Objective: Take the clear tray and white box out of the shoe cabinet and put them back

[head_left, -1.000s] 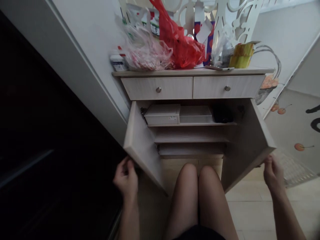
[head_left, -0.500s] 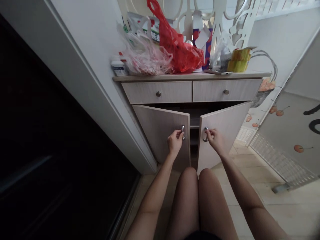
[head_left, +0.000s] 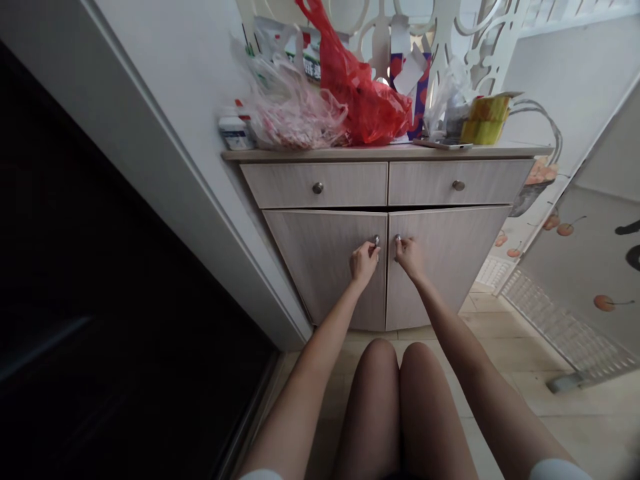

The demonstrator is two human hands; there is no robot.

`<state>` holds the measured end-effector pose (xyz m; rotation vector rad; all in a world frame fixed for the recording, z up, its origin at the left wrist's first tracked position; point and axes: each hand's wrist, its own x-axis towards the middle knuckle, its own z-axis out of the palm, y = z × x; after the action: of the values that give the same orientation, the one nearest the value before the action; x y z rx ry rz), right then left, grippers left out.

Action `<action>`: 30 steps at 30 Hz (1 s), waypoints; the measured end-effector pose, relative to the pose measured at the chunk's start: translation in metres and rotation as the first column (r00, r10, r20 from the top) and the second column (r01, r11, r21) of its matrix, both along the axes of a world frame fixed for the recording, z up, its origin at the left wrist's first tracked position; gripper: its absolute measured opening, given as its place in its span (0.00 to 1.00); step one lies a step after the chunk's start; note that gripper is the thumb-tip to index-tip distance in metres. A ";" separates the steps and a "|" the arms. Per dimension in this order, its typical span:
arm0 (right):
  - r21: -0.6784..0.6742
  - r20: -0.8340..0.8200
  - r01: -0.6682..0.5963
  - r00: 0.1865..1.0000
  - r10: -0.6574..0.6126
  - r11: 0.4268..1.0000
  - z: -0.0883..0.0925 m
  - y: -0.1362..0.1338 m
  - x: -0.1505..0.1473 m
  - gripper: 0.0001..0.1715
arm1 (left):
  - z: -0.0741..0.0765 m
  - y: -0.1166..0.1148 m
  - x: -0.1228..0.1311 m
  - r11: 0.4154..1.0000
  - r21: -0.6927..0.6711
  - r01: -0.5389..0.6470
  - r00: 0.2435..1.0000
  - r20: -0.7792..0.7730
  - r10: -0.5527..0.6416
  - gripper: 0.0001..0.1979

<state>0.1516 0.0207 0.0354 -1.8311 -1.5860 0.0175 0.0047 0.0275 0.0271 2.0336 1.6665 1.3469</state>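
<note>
A pale wood-grain cabinet has a left door (head_left: pixel 320 267) and a right door (head_left: pixel 445 267), nearly flush with the frame, with a thin dark gap along their top edges. My left hand (head_left: pixel 365 261) is closed around the metal door handle (head_left: pixel 377 239) of the left door. On the other side of the seam, my right hand (head_left: pixel 409 257) grips the matching door handle (head_left: pixel 398 238). The fingers partly cover both handles. Above the doors are a left drawer (head_left: pixel 280 183) and a right drawer (head_left: pixel 490 189), both closed, each with a round knob.
On the cabinet top (head_left: pixel 370 155) stand a white bottle (head_left: pixel 235 133), a clear-pink plastic bag (head_left: pixel 300 113), a red plastic bag (head_left: pixel 370 107), a phone (head_left: pixel 443 143) and yellow tape rolls (head_left: pixel 484 121). A dark doorway (head_left: pixel 125 300) lies left; a white panel with cherry pictures (head_left: pixel 575 267) stands right.
Both doors have swung inward from partly open to almost closed, hiding the shelves inside. My hands moved forward and closer together while holding the handles.
</note>
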 end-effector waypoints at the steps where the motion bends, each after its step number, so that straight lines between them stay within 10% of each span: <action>1: -0.004 0.003 0.002 1.000 -0.002 1.000 0.000 0.003 -0.001 0.29 | 0.001 0.002 0.001 1.000 -0.004 -0.002 1.000 -0.003 0.002 0.05; 30: -0.068 -0.039 0.067 0.997 -0.070 0.995 0.009 0.034 -0.006 0.29 | 0.009 0.035 0.011 0.998 -0.057 -0.004 1.000 -0.015 0.003 0.08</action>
<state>0.1459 0.0546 0.0446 -1.9236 -1.5100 0.0770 0.0153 0.0624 0.0362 2.0150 1.6955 1.2732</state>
